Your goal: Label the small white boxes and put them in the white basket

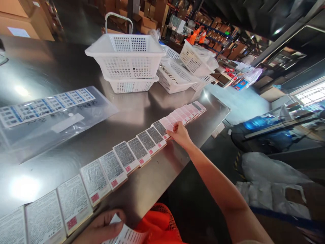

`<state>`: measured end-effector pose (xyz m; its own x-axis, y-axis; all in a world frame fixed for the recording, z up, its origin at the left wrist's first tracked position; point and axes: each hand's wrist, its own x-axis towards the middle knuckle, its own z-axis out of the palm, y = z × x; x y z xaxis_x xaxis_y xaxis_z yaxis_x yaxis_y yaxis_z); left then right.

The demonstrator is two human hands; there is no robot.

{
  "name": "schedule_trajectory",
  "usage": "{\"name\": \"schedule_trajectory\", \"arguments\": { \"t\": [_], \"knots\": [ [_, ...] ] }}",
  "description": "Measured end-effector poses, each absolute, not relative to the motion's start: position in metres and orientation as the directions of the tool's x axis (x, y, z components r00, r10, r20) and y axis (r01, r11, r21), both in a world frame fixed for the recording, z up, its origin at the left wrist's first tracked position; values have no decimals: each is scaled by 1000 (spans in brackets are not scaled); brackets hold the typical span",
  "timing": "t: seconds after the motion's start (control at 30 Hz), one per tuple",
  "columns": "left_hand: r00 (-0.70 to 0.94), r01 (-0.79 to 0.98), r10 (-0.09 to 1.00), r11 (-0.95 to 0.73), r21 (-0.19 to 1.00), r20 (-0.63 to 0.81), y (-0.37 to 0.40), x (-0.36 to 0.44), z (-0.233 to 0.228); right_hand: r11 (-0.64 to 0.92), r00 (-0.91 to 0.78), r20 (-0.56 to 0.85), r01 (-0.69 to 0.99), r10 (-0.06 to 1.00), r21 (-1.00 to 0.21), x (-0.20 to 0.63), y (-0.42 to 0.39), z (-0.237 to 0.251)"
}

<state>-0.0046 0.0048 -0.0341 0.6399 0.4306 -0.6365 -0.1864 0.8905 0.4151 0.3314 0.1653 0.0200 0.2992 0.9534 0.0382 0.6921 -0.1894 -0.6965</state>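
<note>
A long overlapping row of flat printed boxes (123, 156) runs diagonally along the table's near edge. The closer ones show grey text panels and red square codes; farther up, several have pink faces (181, 113). My right hand (179, 134) is closed in a pinch over the row, where grey-panelled boxes meet pink ones. Its fingertips touch a box there, and whatever they may hold is too small to make out. At the bottom, my left hand (103, 228) is closed around a white label sheet (124, 234) with rows of dark marks, its lower part out of view.
On the metal table (132, 112), a clear plastic bag (83, 118) with a sheet of blue-and-white labels (48, 105) lies at left. Stacked white baskets (129, 64) stand at the back, with more baskets (175, 76) beside them. Cardboard boxes (22, 20) are behind.
</note>
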Motion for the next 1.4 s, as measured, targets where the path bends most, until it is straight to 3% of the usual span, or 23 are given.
{"name": "schedule_trajectory", "arguments": {
  "t": [0.17,0.27,0.33,0.4,0.67,0.77,1.0,1.17,1.4],
  "knots": [
    [607,-211,476,868,449,-636,10,-9,-22,-95,234,4,409,972,-908,302,113,19],
    [548,-243,521,848,471,-655,10,-12,-7,-104,-78,-128,258,989,-960,258,63,22],
    [518,-245,548,831,500,-657,10,-14,2,-132,-352,-211,236,912,-963,229,37,26],
    [500,-248,574,812,528,-648,9,-17,10,-120,-508,-244,265,826,-957,206,22,30],
    [368,-335,740,671,661,-563,-17,-43,33,-114,-590,-254,264,766,-958,162,20,38],
    [345,-390,760,650,652,-551,-26,-52,30,-53,-614,-228,289,756,-956,149,21,41],
    [355,-491,704,701,518,-616,-36,-60,20,238,-661,73,162,747,-958,129,23,40],
    [389,-498,677,725,476,-624,-37,-63,17,333,-641,181,124,746,-935,122,23,41],
    [409,-548,634,746,378,-657,-38,-72,19,613,-675,477,-47,563,-789,113,25,37]
  ]
}}
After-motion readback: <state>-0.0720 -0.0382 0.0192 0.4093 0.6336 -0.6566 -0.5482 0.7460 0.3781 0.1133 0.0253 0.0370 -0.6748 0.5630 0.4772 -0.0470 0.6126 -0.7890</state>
